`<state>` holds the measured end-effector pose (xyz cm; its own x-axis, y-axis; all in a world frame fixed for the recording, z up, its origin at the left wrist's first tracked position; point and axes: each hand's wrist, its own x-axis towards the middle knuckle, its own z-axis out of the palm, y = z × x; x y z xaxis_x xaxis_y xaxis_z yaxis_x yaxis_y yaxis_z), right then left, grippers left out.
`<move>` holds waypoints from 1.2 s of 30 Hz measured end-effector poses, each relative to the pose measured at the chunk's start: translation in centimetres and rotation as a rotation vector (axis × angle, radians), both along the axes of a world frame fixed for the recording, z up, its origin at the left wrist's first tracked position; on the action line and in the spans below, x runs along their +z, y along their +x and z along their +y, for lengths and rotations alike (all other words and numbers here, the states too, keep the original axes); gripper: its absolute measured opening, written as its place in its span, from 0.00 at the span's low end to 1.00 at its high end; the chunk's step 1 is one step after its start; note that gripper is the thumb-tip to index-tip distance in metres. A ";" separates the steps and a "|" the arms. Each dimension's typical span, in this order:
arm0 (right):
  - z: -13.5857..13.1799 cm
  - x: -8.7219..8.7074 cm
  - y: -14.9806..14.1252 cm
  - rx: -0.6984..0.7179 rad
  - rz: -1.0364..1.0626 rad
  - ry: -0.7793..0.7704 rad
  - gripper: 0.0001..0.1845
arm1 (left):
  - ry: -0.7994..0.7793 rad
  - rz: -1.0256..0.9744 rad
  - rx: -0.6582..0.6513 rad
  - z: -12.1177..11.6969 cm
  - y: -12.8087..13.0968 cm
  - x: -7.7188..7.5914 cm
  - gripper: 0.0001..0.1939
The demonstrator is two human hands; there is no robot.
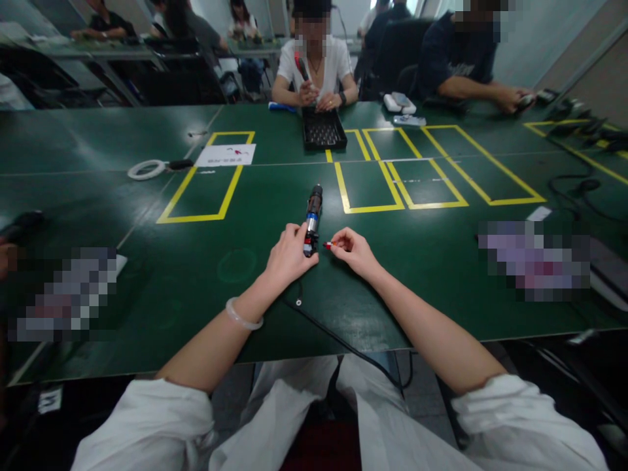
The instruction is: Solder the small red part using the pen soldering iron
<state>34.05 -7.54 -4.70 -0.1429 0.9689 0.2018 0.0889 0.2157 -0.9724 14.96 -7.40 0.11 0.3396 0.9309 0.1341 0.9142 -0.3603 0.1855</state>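
A slim electric screwdriver (314, 203), dark with a blue and silver band, lies on the green table with its tip pointing away from me. My left hand (289, 254) is closed around its rear end, fingers and thumb on either side. Just to the right, my right hand (354, 250) pinches a small red piece (328, 245) whose kind I cannot make out. That piece is close beside the screwdriver's rear end, with a narrow gap visible. A black cord (338, 337) runs from under my left hand over the near table edge.
Across the table (196, 255), a person in white holds a red and black tool above a black tray (324, 140). Yellow tape rectangles (373, 210) mark the surface. A white card (226, 155) and coiled white cable (147, 170) lie left; blurred-out items lie both sides.
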 end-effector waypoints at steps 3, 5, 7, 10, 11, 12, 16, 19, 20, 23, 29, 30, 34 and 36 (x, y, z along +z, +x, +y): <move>-0.2 0.0 0.0 -0.026 -0.086 0.039 0.09 | -0.012 -0.010 -0.041 -1.1 1.2 0.1 0.33; -0.4 0.1 0.0 -0.034 -0.161 0.080 0.07 | -0.006 -0.008 -0.045 -1.5 1.5 0.0 0.34; -0.5 0.2 0.0 -0.043 -0.215 0.117 0.07 | -0.005 0.000 -0.038 -1.6 1.5 0.0 0.34; -0.6 0.3 0.0 -0.039 -0.269 0.139 0.06 | -0.004 0.011 -0.036 -1.6 1.4 0.0 0.34; -0.6 0.3 0.0 -0.032 -0.284 0.143 0.06 | -0.002 0.013 -0.038 -1.6 1.4 0.0 0.34; -0.6 0.3 0.0 -0.026 -0.298 0.148 0.06 | 0.002 0.016 -0.040 -1.6 1.4 0.0 0.35; -0.5 0.2 0.2 -0.020 -0.362 0.214 0.05 | 0.009 0.026 -0.042 -1.6 1.4 -0.1 0.35; -0.5 0.1 0.3 -0.025 -0.398 0.247 0.04 | 0.014 0.033 -0.040 -1.6 1.4 -0.1 0.35; -0.5 0.1 0.4 -0.022 -0.395 0.241 0.05 | 0.017 0.036 -0.040 -1.6 1.4 -0.2 0.35; -0.7 0.2 0.4 -0.003 -0.348 0.205 0.07 | 0.029 0.042 -0.039 -1.5 1.3 -0.3 0.35; -1.2 0.9 0.5 -0.078 -0.294 0.143 0.05 | 0.054 0.055 -0.051 -1.5 1.2 -0.3 0.36; -1.3 1.0 0.5 -0.086 -0.293 0.138 0.04 | 0.056 0.056 -0.049 -1.5 1.3 -0.3 0.36; -1.5 1.4 0.4 -0.102 -0.311 0.124 0.05 | 0.048 0.062 -0.025 -1.2 1.4 -0.2 0.35; -1.5 1.4 0.4 -0.088 -0.315 0.117 0.06 | 0.042 0.066 -0.005 -1.1 1.5 -0.1 0.35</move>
<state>34.49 -9.03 -3.35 -0.1327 0.9533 0.2715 0.4043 0.3021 -0.8633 16.44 -8.51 -0.04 0.3537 0.9233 0.1499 0.9220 -0.3711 0.1100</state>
